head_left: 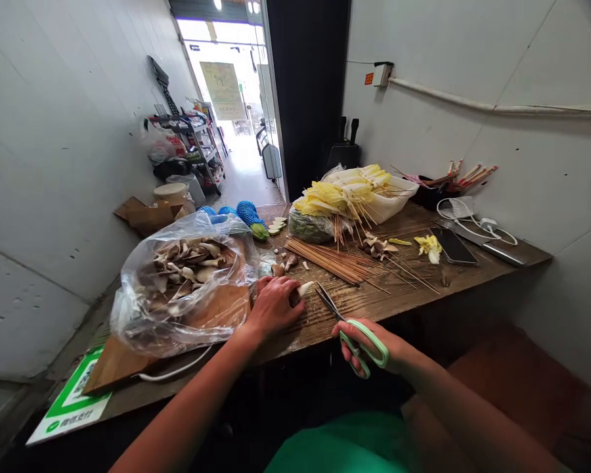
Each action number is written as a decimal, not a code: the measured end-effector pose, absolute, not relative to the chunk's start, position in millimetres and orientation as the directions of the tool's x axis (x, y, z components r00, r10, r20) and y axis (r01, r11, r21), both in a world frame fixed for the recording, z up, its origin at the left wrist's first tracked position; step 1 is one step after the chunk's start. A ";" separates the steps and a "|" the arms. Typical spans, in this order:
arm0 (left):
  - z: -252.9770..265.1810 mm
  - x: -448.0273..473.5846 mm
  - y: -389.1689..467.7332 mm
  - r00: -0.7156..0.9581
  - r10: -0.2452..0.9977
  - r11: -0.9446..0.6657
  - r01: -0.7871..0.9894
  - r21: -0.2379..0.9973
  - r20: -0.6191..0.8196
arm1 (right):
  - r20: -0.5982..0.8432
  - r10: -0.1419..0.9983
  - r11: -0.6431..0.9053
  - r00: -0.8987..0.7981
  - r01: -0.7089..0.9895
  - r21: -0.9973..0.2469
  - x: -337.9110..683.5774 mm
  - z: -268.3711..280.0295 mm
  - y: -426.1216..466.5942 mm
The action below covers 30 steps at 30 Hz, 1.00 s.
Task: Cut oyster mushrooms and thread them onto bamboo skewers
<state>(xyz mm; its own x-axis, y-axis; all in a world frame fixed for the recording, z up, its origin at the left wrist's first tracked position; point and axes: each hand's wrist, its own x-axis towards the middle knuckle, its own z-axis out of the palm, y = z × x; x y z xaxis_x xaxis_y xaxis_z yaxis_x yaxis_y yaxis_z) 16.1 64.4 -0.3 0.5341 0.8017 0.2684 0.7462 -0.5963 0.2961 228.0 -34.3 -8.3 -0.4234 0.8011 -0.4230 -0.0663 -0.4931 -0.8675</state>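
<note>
My left hand (277, 303) is closed around a mushroom (304, 289), whose pale stem end sticks out to the right. In my right hand (367, 345) are green-handled scissors (329, 302), their blades slightly parted and pointing at that stem, apart from it. A clear plastic bag (138, 282) of mushrooms (190, 266) lies left of my left hand, on a wooden board (123, 364). Just beyond my fingers sit a few small mushroom pieces (290, 262). A heap of wooden skewers (329, 259) spreads behind the scissors, with skewered mushrooms (378, 246) at its right.
Skewered cabbage leaves (345, 190) fill a white container (398, 194) at the back. Blue-netted vegetables (249, 217) lie behind the bag. To the right are a phone (454, 245), a knife (505, 253) and a charger cable (465, 209). The table's front edge (404, 309) runs below my hands.
</note>
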 end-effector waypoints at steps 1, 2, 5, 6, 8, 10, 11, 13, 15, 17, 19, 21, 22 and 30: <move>-0.2 18.0 62.8 0.526 0.805 -0.592 0.746 0.305 0.276 | -0.435 0.794 -0.499 -0.425 -0.047 -0.865 227.9 -7.8 -33.7; -0.2 19.9 60.9 0.520 0.807 -0.589 0.746 0.312 0.281 | -0.442 0.787 -0.504 -0.430 -0.035 -0.863 227.5 -7.5 -32.4; -0.7 23.9 55.1 0.507 0.813 -0.580 0.740 0.340 0.286 | -0.444 0.773 -0.504 -0.454 -0.014 -0.863 226.1 -7.1 -26.6; -0.6 24.4 53.8 0.506 0.817 -0.576 0.737 0.354 0.277 | -0.441 0.771 -0.500 -0.459 -0.006 -0.866 225.5 -6.8 -24.7; 0.2 24.1 52.5 0.505 0.825 -0.566 0.727 0.389 0.254 | -0.440 0.769 -0.488 -0.464 0.017 -0.873 224.5 -5.3 -21.8; 2.0 23.0 52.5 0.506 0.829 -0.557 0.710 0.430 0.240 | -0.450 0.767 -0.478 -0.458 0.061 -0.876 223.7 -2.4 -20.1; 3.1 22.6 52.6 0.502 0.831 -0.554 0.702 0.448 0.242 | -0.457 0.765 -0.472 -0.453 0.087 -0.877 223.5 -0.5 -19.6; 5.7 22.5 52.9 0.487 0.837 -0.543 0.692 0.476 0.247 | -0.466 0.766 -0.458 -0.443 0.134 -0.879 223.1 3.9 -19.1; 8.5 23.5 53.0 0.476 0.845 -0.530 0.688 0.496 0.242 | -0.467 0.767 -0.443 -0.441 0.163 -0.881 222.9 8.5 -18.6; 11.0 24.6 53.1 0.472 0.847 -0.526 0.681 0.510 0.245 | -0.470 0.766 -0.437 -0.438 0.182 -0.881 222.9 12.5 -17.9; 12.5 25.0 53.5 0.472 0.844 -0.531 0.667 0.523 0.255 | -0.475 0.769 -0.433 -0.427 0.199 -0.879 223.4 15.2 -17.2; 12.6 24.7 54.2 0.480 0.838 -0.539 0.649 0.536 0.260 | -0.475 0.779 -0.427 -0.410 0.207 -0.880 224.1 16.2 -16.9; 12.0 24.4 54.5 0.485 0.836 -0.540 0.643 0.542 0.257 | -0.478 0.781 -0.429 -0.402 0.211 -0.879 224.3 16.0 -17.0; 3.6 18.3 60.9 0.473 0.848 -0.524 0.684 0.507 0.239 | -0.490 0.807 -0.477 -0.331 0.124 -0.870 221.3 0.4 -18.0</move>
